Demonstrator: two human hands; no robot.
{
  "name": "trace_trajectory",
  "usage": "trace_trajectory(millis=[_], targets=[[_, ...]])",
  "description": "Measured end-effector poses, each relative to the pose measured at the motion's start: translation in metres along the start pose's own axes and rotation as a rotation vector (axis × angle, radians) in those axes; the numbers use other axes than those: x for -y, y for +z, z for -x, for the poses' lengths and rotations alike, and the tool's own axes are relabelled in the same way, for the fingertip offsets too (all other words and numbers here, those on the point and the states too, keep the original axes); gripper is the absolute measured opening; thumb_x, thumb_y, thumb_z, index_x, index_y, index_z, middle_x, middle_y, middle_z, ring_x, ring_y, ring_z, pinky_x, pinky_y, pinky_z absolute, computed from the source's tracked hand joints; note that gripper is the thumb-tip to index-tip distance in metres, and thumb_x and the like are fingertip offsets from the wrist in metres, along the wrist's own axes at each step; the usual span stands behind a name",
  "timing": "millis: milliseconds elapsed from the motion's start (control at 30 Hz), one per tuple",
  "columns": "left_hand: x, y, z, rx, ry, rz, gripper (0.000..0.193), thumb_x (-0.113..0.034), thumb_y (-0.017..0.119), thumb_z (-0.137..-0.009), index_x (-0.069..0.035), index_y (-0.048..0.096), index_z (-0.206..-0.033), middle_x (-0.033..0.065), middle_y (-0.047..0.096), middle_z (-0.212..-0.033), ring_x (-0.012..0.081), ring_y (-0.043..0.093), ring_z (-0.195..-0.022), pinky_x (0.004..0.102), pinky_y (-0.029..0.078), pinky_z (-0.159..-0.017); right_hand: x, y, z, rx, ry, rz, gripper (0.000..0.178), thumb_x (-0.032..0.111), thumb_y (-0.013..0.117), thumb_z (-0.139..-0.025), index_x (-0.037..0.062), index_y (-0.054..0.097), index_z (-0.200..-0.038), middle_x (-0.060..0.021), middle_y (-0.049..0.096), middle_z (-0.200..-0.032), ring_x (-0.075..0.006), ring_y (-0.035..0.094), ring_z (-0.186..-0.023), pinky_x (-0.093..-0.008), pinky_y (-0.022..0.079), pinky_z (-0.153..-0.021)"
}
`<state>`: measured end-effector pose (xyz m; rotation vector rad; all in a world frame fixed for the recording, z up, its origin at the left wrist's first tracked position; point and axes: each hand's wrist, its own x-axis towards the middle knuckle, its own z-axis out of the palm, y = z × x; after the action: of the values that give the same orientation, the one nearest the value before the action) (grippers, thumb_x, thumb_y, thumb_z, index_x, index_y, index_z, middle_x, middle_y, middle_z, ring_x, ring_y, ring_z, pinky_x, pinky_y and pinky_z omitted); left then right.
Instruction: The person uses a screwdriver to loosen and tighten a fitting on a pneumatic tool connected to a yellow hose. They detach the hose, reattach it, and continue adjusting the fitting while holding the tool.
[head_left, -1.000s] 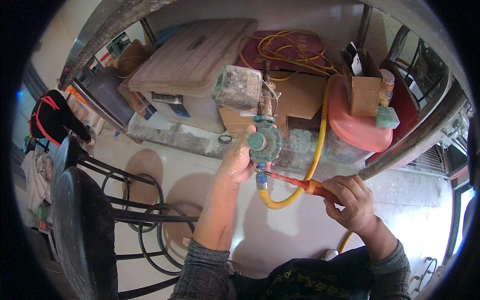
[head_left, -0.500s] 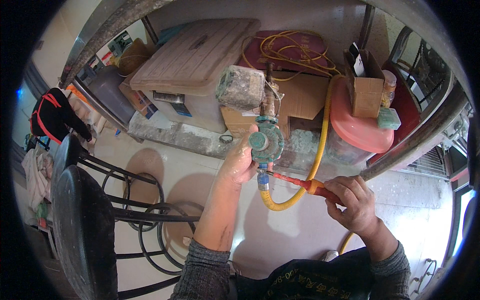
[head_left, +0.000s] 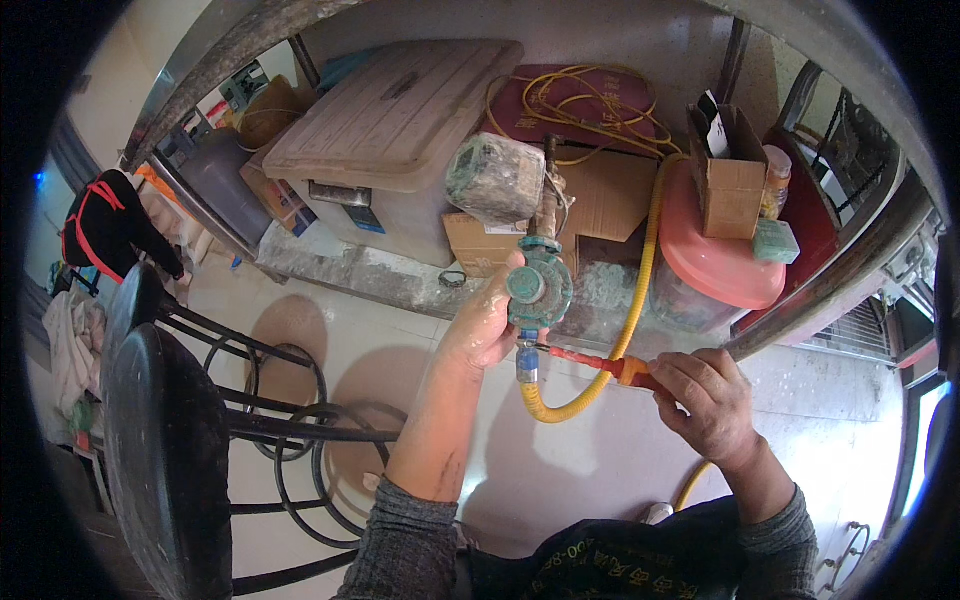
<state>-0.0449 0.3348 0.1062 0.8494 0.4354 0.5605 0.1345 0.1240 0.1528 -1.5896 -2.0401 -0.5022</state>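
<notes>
My left hand [head_left: 485, 325] is closed around the left side of a worn green gas regulator [head_left: 551, 284], its fingers partly hidden behind it. Above the regulator runs a corroded brass pipe fitting [head_left: 545, 215], with a grimy boxy unit [head_left: 496, 180] beside it. A yellow corrugated hose [head_left: 640, 310] joins the regulator's lower end at a blue sleeve [head_left: 528, 366]. In my right hand [head_left: 708, 400] is a red screwdriver [head_left: 592, 362], pointing left. Its tip meets the joint at the blue sleeve, where a small clamp seems to sit; the exact contact is too small to tell.
Under the table stand a lidded plastic bin [head_left: 390, 130], a cardboard box [head_left: 725, 185] and a pink-lidded tub [head_left: 720, 260]. A thin yellow cord [head_left: 590, 95] lies coiled behind. Black stools [head_left: 165, 450] stand at left; a person in black [head_left: 115, 225] is beyond.
The regulator and the boxy unit have shifted slightly right in view. My right hand's fingers have moved a little on the screwdriver handle, whose tip stays at the hose joint.
</notes>
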Motion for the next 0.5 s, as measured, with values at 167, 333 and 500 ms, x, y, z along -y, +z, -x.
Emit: trace_trajectory(millis=[167, 333, 500], targets=[[0.0012, 0.0016, 0.0006, -0.019, 0.003, -0.026, 0.058, -0.057, 0.048, -0.087, -0.007, 0.056, -0.116, 0.0042, 0.062, -0.086, 0.0157, 0.059, -0.070, 0.0267, 0.048, -0.050, -0.0012, -0.0016, -0.0005, 0.014, 0.005, 0.019, 0.042, 0.009, 0.072, -0.062, 0.0099, 0.064, -0.103, -0.0014, 0.064, -0.099, -0.0195, 0.057, -0.081, -0.0291, 0.051, -0.070], [0.0022, -0.0003, 0.0001, 0.010, 0.012, -0.023, 0.057, -0.056, 0.049, -0.087, -0.007, 0.056, -0.115, 0.0042, 0.063, -0.086, 0.0151, 0.060, -0.070, 0.0275, 0.049, -0.051, 0.0021, -0.0017, 0.0002, 0.017, 0.005, 0.026, 0.041, 0.009, 0.072, -0.062, 0.0099, 0.064, -0.103, -0.0024, 0.063, -0.098, -0.0197, 0.057, -0.082, -0.0296, 0.051, -0.070], [0.0014, -0.0008, 0.0016, -0.027, -0.005, -0.045, 0.046, -0.052, 0.055, -0.087, -0.010, 0.056, -0.105, 0.0034, 0.061, -0.085, 0.0141, 0.059, -0.070, 0.0311, 0.050, -0.056, 0.0002, 0.0007, 0.0062, 0.060, 0.006, -0.123, 0.048, 0.007, 0.074, -0.061, 0.0091, 0.060, -0.106, -0.0045, 0.058, -0.095, -0.0217, 0.057, -0.081, -0.0305, 0.052, -0.066]])
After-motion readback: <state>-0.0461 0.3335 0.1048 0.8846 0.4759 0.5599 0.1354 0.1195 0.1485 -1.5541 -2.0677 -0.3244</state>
